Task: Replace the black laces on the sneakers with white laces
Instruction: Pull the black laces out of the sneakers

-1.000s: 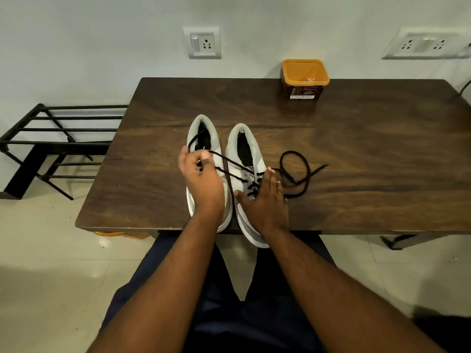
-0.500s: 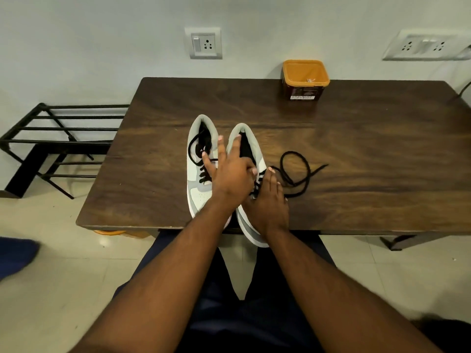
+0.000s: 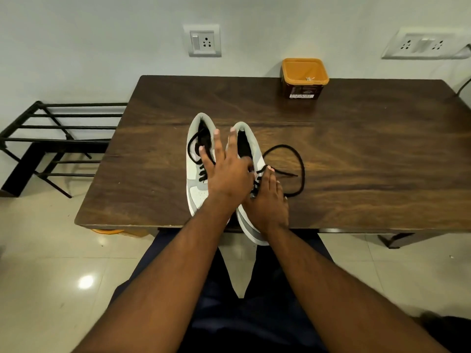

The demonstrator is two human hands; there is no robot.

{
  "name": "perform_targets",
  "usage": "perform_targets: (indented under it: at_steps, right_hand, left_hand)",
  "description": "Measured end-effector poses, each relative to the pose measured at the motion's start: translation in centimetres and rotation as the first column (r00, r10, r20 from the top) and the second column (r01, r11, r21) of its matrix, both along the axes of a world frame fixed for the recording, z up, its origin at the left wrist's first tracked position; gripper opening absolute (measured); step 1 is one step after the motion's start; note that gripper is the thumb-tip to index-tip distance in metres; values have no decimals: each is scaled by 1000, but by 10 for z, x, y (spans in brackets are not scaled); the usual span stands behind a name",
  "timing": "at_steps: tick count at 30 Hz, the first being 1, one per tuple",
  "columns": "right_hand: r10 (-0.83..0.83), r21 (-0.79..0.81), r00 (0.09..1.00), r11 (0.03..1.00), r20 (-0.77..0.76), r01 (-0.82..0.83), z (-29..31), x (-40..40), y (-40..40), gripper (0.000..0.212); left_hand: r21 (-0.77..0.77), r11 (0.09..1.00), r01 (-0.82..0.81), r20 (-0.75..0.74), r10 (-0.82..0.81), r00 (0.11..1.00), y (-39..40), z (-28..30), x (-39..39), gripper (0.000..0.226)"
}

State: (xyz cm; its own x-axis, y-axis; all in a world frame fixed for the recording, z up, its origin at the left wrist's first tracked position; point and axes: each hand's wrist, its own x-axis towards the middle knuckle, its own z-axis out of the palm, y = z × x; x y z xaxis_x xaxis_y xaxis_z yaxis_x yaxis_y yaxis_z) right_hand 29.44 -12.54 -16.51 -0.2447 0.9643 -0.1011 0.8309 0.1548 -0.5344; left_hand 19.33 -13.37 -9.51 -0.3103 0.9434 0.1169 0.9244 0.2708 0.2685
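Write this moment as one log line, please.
step: unlacing right sneaker | left hand: fingers spread across both sneakers | right hand: steadies it | black lace: loose on table | white laces: unseen

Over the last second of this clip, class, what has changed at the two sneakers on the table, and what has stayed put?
The left hand let go of the black lace end it had pulled out over the left grey-and-white sneaker and moved right, its fingers now spread across both sneakers. The right hand still rests on the right grey-and-white sneaker. The loose black lace loop on the dark wooden table and the orange-lidded tub stayed put.
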Motion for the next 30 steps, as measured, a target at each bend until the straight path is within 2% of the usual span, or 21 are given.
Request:
perform_targets:
  at_steps: [2, 7, 14, 19, 22, 25, 28, 30]
  right_hand:
    - [1, -1, 1000, 1000, 0, -1, 0, 0, 0, 87]
    - [3, -7, 1000, 1000, 9, -3, -1, 0, 0, 91]
    - [0, 12, 1000, 1000, -5, 0, -1, 0, -1, 91]
    - [9, 11, 1000, 1000, 13, -9, 0, 0, 0, 90]
    - [14, 30, 999, 999, 50, -16, -3, 0, 0, 85]
    - [18, 25, 999, 1000, 50, -19, -4, 0, 1, 83]
    - [6, 19, 1000, 1000, 22, -6, -2, 1, 1, 87]
    - [-1, 19, 1000, 1000, 17, 1, -1, 1, 0, 92]
  left_hand:
    - [-77, 997, 17, -84, -24, 996, 3, -5, 3, 14]
    - [37, 999, -22, -49, 24, 999, 2, -5, 1, 15]
    - [-175, 983, 63, -179, -95, 979, 6, 1, -5, 24]
    - [-196, 975, 102, -201, -142, 969, 7, 6, -2, 27]
    - [-192, 980, 44, -68, -58, 996, 5, 5, 6, 37]
    - [-206, 978, 12, 138, 17, 990, 7, 5, 9, 30]
    - [-170, 985, 34, 130, -12, 991, 8, 2, 2, 22]
    - [-75, 997, 26, 203, -11, 979, 4, 3, -2, 16]
